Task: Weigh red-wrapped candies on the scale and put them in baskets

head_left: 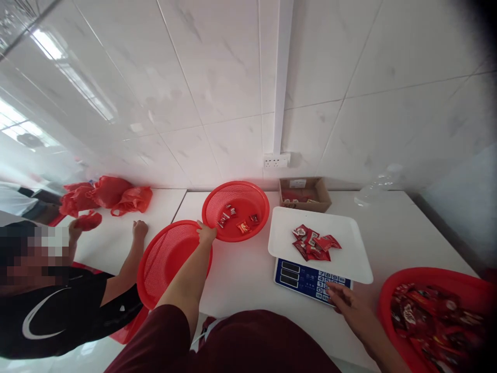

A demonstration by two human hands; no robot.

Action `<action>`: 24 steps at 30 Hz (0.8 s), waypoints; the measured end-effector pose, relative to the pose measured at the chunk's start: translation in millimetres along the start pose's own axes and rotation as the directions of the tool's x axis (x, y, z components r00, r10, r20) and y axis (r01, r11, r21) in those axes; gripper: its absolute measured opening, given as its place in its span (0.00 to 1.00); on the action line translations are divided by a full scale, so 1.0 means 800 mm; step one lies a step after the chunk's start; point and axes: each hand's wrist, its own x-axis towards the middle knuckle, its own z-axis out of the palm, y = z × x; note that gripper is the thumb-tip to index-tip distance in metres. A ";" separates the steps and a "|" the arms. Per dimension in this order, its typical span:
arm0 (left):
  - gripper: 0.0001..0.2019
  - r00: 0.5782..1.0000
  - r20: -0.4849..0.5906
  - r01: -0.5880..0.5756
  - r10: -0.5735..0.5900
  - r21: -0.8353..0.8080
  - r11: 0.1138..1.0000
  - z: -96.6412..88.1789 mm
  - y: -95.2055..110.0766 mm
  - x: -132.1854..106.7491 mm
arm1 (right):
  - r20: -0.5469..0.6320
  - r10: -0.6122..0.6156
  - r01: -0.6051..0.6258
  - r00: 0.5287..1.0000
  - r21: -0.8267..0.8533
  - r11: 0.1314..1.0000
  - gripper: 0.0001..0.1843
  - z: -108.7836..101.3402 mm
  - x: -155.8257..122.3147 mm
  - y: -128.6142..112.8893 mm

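Observation:
My left hand (207,234) is closed at the rim of the front red plastic basket (149,264), whose visible inside holds nothing. Just beyond it, the rear red basket (258,194) touches or nearly touches my hand and has a few wrapped snack packets (244,227) in it. My right hand (345,300) holds nothing, its fingers extended at the lower keys of a blue digital scale (298,280). On the scale lies a white tray (349,233) bearing a small pile of red snack packets (314,242).
At right stands a red tub (388,282) full of red packets. A cardboard box (305,194) and a clear plastic bottle (375,189) are near the wall. Left, a co-worker in a black shirt (73,311) sits close by, with red plastic bags (111,191) on the table.

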 end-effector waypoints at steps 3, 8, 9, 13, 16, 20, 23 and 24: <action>0.47 1.000 0.003 -0.013 0.013 -0.003 1.000 -0.002 -0.001 0.001 | -0.003 0.011 -0.011 1.000 0.004 1.000 0.21 0.005 -0.002 -0.004; 0.45 1.000 0.004 -0.024 0.024 0.003 1.000 -0.006 -0.005 0.004 | 0.000 0.049 -0.049 0.999 0.037 0.998 0.21 0.010 -0.007 -0.021; 0.43 1.000 0.003 -0.021 0.021 0.003 1.000 -0.006 -0.006 0.005 | -0.001 0.051 -0.051 0.999 0.034 0.998 0.21 0.010 -0.008 -0.023; 0.24 1.000 -0.016 0.005 -0.005 0.005 1.000 -0.004 -0.011 0.008 | 0.002 0.044 -0.044 0.999 0.013 0.999 0.20 0.010 -0.009 -0.025; 0.19 0.999 -0.013 0.030 -0.030 0.002 1.000 -0.002 -0.013 0.011 | 0.006 0.028 -0.028 1.000 0.007 1.000 0.20 0.011 -0.006 -0.020; 0.19 1.000 0.012 0.027 -0.027 0.001 1.000 -0.001 -0.013 0.014 | -0.002 0.013 -0.013 1.000 -0.009 1.000 0.20 0.013 -0.004 -0.019; 0.18 0.997 0.046 -0.054 0.054 -0.010 0.998 -0.003 -0.012 0.015 | 0.012 0.041 -0.041 0.999 -0.004 0.999 0.23 0.013 -0.005 -0.024; 0.18 0.992 0.064 -0.107 0.108 -0.022 0.994 -0.003 -0.012 0.014 | 0.019 0.053 -0.052 0.998 -0.004 0.999 0.23 0.013 -0.006 -0.026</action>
